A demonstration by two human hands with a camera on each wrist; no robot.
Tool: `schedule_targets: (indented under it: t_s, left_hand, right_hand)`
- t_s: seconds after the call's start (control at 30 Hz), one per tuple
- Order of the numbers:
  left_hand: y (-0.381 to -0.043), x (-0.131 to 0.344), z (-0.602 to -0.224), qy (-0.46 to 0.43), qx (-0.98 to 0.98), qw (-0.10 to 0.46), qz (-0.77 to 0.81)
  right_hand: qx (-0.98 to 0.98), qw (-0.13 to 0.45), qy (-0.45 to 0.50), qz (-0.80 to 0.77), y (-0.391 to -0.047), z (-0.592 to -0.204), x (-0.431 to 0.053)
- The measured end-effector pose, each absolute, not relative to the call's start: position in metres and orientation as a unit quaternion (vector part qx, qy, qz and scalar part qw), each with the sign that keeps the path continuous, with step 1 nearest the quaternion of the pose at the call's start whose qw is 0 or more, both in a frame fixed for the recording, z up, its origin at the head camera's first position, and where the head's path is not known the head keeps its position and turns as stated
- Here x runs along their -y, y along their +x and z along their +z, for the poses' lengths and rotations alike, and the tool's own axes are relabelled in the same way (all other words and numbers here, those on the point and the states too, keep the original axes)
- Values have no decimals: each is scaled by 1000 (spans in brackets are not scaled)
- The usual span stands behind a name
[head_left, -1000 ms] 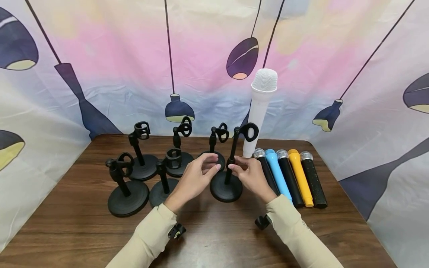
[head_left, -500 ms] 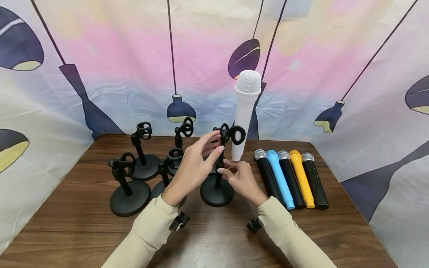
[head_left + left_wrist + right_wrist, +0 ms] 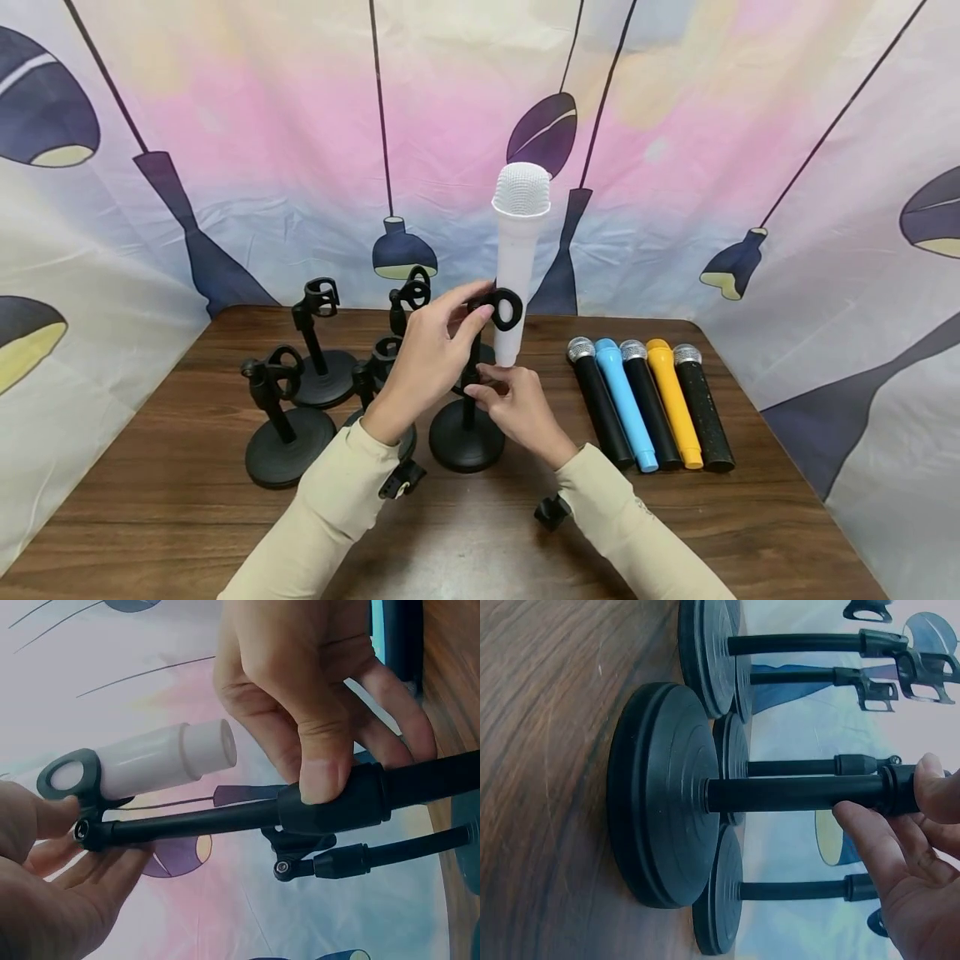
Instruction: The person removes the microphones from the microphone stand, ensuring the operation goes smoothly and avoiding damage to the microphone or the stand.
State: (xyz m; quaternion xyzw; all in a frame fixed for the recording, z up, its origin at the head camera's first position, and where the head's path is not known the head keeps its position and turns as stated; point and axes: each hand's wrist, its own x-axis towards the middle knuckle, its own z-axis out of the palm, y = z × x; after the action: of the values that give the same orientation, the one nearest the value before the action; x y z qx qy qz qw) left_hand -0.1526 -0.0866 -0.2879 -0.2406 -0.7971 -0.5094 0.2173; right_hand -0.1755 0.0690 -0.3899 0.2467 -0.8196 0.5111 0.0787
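A white microphone [image 3: 517,242] leans upright in the ring clip [image 3: 507,309] of a black desk microphone stand [image 3: 467,442]. My left hand [image 3: 423,358] pinches the joint under the clip between thumb and fingers. Lower on the pole, my right hand [image 3: 525,408] grips the collar [image 3: 337,799], its thumb laid across it in the left wrist view. The stand's round base [image 3: 664,795] faces the wooden tabletop in the right wrist view; whether it touches the wood I cannot tell. The microphone's lower end [image 3: 210,746] sticks out below the clip, held by neither hand.
Several more black stands [image 3: 288,446] stand at the left and behind my hands, partly hidden. At the right, a row of microphones lies side by side, among them a blue one [image 3: 628,408] and a yellow one [image 3: 675,404]. A printed cloth [image 3: 285,125] hangs behind the table.
The stand with the white microphone has moved left. My left hand has risen from beside the pole to the clip joint and taken hold there. My right hand has travelled along with the pole.
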Motion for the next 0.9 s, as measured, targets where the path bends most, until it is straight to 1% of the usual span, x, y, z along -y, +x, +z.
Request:
schedule_targets:
  t_s: [0.17, 0.33, 0.5, 0.63, 0.7, 0.8, 0.9]
  left_hand:
    - [-154, 91, -289, -230, 798, 248, -498]
    - [-159, 94, -291, -237, 795, 242, -504]
    - [-160, 94, -292, -241, 794, 235, -506]
    - [-161, 94, -292, -242, 792, 237, -508]
    - [-161, 94, -292, -243, 791, 238, -509]
    - [-161, 94, -292, -244, 790, 235, -512]
    - [-161, 94, -292, -246, 789, 229, -514]
  right_hand:
    - [817, 74, 251, 514, -173, -388, -64]
    - [821, 55, 255, 508, -173, -384, -69]
    - [824, -5, 278, 494, -178, -372, -87]
    - [833, -48, 269, 481, -183, -347, -109]
    - [834, -51, 267, 480, -185, -331, -118]
    - [821, -39, 281, 495, -187, -308, -128]
    - [806, -9, 299, 511, -187, -287, -131]
